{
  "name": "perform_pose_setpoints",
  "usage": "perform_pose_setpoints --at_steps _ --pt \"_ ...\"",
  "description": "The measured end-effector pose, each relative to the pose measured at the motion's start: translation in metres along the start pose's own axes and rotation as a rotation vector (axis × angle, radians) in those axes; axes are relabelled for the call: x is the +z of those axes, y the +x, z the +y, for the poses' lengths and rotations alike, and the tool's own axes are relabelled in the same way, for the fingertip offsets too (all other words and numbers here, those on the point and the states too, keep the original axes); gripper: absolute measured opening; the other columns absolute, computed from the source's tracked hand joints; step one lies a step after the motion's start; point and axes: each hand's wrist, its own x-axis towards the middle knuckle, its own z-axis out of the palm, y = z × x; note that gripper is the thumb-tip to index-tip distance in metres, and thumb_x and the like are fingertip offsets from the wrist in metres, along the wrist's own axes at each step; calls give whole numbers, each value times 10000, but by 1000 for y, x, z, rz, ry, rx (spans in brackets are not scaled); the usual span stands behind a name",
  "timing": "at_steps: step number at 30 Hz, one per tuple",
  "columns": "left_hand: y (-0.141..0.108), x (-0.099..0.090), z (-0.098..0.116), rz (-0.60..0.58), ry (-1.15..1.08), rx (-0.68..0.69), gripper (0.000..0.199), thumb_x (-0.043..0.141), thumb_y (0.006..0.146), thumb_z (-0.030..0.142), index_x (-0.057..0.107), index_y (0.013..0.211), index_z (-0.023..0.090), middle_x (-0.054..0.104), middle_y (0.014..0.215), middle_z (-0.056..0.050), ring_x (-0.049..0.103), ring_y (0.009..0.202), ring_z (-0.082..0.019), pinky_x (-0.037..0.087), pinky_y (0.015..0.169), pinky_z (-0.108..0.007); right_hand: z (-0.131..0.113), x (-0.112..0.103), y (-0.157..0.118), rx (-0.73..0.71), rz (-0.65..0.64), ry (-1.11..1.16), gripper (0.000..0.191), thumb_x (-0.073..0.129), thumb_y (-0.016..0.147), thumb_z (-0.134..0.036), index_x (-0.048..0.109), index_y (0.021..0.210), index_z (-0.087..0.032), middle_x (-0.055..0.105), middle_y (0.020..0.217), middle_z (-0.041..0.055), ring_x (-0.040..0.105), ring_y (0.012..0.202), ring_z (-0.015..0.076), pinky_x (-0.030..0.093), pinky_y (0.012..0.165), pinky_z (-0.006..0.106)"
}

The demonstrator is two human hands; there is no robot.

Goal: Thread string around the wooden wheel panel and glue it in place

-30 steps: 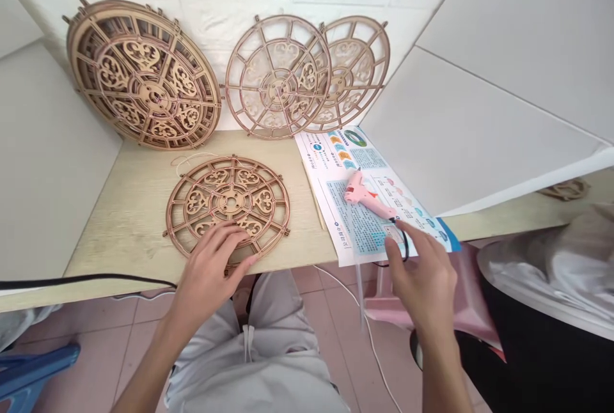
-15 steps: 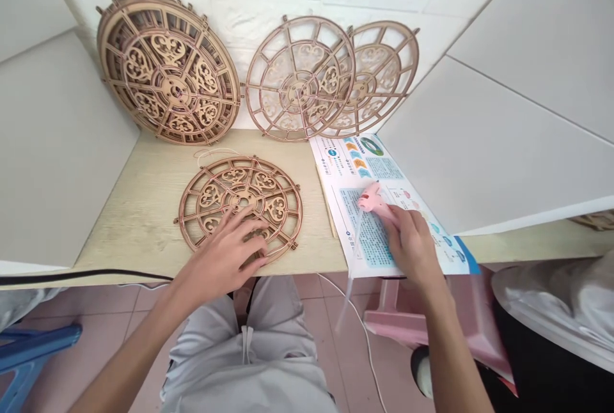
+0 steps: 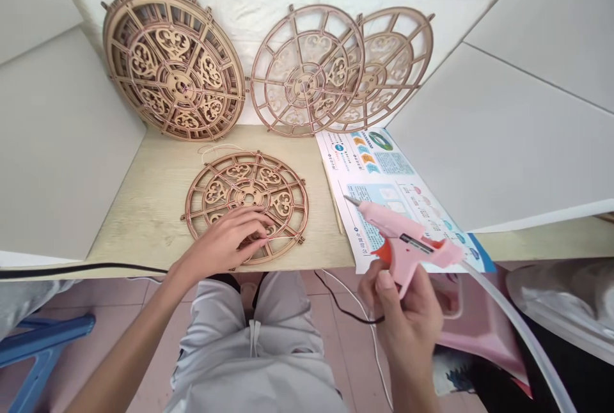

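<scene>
A round openwork wooden panel (image 3: 283, 203) with scroll cut-outs lies flat on the table, a thin wire (image 3: 288, 238) running along it. My left hand (image 3: 229, 237) rests over its near side, thumb and finger tips drawn together at the wire. In my right hand (image 3: 407, 307) is a pink hot glue gun (image 3: 391, 221), gripped by its handle with fingers near the orange trigger. Its metal nozzle points left toward the panel, apart from it. A long translucent glue stick (image 3: 520, 323) sticks out of the gun's rear.
A thick stack of similar panels (image 3: 175, 68) leans on the wall at the left, and two thinner panels (image 3: 307, 68) overlap at the right. A printed sheet (image 3: 345, 173) and a thin wooden stick (image 3: 332, 195) lie on the table (image 3: 129, 221). White boards flank both sides.
My right hand has lifted and turned the glue gun, so its nozzle now points left and the glue stick trails right. My left hand's fingers have drawn closer together over the panel.
</scene>
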Motion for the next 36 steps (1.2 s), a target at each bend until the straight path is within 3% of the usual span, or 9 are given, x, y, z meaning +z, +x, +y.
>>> perform_pose_setpoints --at_steps 4,9,12,16,19,26,32,36 --pt "-2 4 -4 34 -66 18 183 525 1037 322 647 964 207 687 1278 -40 497 1389 -214 378 1187 -429 -11 19 -26 116 -38 165 207 526 1026 -361 585 1186 -242 560 822 15 492 549 98 416 516 265" --pt "-3 6 -5 35 -88 5 188 530 1036 333 645 960 205 688 1282 -49 501 1394 -219 374 1188 -438 -9 17 -46 179 -169 121 207 506 1033 -351 570 1184 -225 593 726 19 527 581 152 439 524 290" --pt "-2 5 -7 20 -119 -2 185 545 1030 335 658 965 203 686 1290 -53 501 1395 -222 380 1181 -439 -3 10 -47 193 -307 2 244 581 995 -376 637 1161 -207 605 729 13 519 595 132 443 543 260" --pt "-2 4 -9 5 -152 -15 177 569 1020 344 680 988 210 672 1322 -46 502 1390 -220 360 1196 -449 5 8 -40 106 -516 -172 288 595 976 -373 675 1192 -200 694 875 41 597 697 144 526 630 234" --pt "-3 4 -9 -5 -165 -33 176 577 1015 343 686 973 212 676 1314 -40 508 1382 -227 358 1192 -456 11 9 -38 94 -590 -221 260 558 989 -383 682 1112 -191 668 819 36 595 686 155 550 646 240" --pt "-3 6 -9 12 -159 -14 139 597 1004 313 677 958 209 685 1298 -32 529 1357 -223 372 1183 -444 14 19 -48 99 -502 -231 255 575 980 -415 708 1024 -201 641 789 29 596 703 168 537 649 248" --pt "-3 3 -8 -11 -139 -29 138 596 1005 317 681 985 209 690 1294 -32 511 1393 -220 356 1204 -438 5 28 -53 121 -413 -244 253 595 975 -426 728 1066 -231 717 947 45 672 878 200 573 839 287" --pt "-3 0 -5 -19 -135 -30 141 590 1008 310 678 989 202 697 1282 -40 508 1403 -228 360 1203 -432 5 28 -53 129 -426 -244 260 586 982 -413 732 1076 -220 726 933 48 682 866 204 574 794 281"
